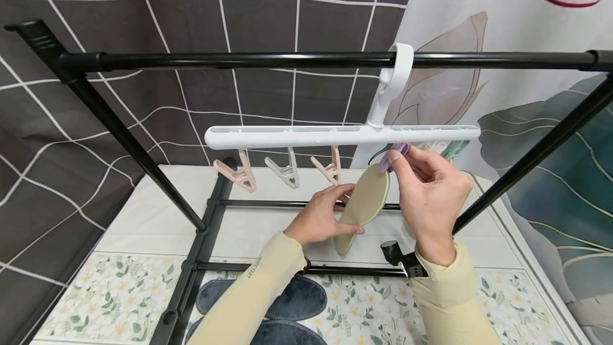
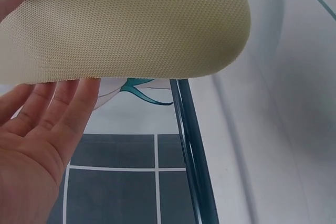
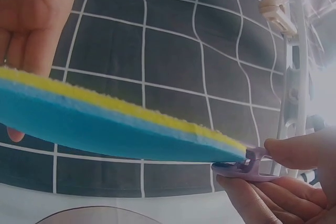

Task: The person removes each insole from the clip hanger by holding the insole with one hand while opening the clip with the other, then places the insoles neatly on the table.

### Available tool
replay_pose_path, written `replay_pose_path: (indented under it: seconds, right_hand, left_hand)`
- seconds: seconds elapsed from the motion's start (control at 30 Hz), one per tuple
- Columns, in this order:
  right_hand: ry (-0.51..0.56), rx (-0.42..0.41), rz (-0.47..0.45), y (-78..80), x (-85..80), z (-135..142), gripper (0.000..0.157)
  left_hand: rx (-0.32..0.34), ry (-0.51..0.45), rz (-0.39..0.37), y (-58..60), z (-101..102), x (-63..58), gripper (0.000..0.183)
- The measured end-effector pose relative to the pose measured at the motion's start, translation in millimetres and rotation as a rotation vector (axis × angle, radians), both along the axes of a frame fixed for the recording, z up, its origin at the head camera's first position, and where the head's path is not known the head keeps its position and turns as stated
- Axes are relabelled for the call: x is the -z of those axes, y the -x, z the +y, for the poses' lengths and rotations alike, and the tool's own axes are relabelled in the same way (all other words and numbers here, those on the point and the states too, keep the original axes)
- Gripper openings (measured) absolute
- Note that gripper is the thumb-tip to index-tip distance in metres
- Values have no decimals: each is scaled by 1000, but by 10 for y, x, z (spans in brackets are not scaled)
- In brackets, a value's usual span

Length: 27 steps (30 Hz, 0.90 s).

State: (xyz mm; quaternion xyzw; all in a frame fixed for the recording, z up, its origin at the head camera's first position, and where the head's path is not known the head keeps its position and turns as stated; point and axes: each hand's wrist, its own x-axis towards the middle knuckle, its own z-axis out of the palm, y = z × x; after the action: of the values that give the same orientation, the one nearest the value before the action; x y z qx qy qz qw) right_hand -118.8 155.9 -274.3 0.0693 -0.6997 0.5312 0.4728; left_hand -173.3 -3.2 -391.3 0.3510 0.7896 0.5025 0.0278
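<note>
A beige insole [image 1: 365,196] hangs tilted below a white clip hanger [image 1: 287,137]. My left hand [image 1: 325,214] holds it across its middle, thumb on one edge and fingers on the other; the left wrist view shows the hand [image 2: 44,140] under its mesh surface [image 2: 136,24]. With thumb and fingers, my right hand [image 1: 431,190] pinches a purple clothespin [image 1: 392,157] at the insole's upper end. From the right wrist, the layered yellow and blue insole edge [image 3: 121,114] meets the mouth of that clothespin [image 3: 249,166]. How firmly it bites cannot be seen.
The hanger hooks over a black rack rail [image 1: 239,61]. Pink clothespins [image 1: 239,173] and a grey clothespin [image 1: 286,170] dangle left of the hands; a green clothespin [image 1: 456,149] is at right. Dark slippers [image 1: 297,300] lie below. A dark checked curtain [image 1: 191,20] stands behind.
</note>
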Motion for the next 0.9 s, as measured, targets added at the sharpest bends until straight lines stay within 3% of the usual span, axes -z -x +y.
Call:
replay_pose_path:
  seconds: [0.3, 0.9]
  right_hand:
    - [-30, 10, 2, 0, -6, 36, 16]
    - [-45, 34, -13, -15, -8, 93, 18]
  left_hand:
    - [-19, 53, 44, 8, -33, -9, 82]
    - [-61, 134, 30, -11, -91, -32, 83]
